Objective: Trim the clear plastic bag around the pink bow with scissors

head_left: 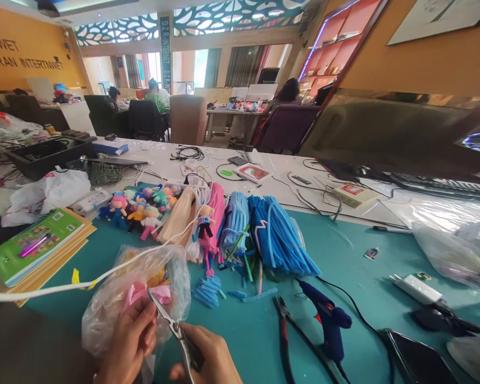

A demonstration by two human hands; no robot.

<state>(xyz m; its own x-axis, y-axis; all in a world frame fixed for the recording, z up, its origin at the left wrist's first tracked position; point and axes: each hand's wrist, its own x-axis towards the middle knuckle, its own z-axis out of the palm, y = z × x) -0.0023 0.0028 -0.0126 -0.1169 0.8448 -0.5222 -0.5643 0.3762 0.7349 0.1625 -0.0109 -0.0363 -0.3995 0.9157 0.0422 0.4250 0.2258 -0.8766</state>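
Observation:
My left hand [134, 333] is closed, its fingertips pinched on a piece of pink material [160, 293] over a clear plastic bag [104, 298]. In my right hand [210, 354] is a pair of metal scissors [175, 326], their blades pointing up and left to the pinched fingers of my left hand. Inside the bag something yellow-orange shows. Beyond the bag lie bundles of fuzzy stems: beige [178, 216], pink [216, 213], light blue [235, 218] and blue [280, 234]. Short cut blue pieces [208, 290] lie nearer, right of the bag.
Several small dolls [150, 221] sit behind the bag. Pliers [284, 325], a blue glue gun [328, 320] and a phone [420, 357] lie to the right. A white cable [44, 293] crosses the left side, near a green book [36, 245]. People sit at desks in the background.

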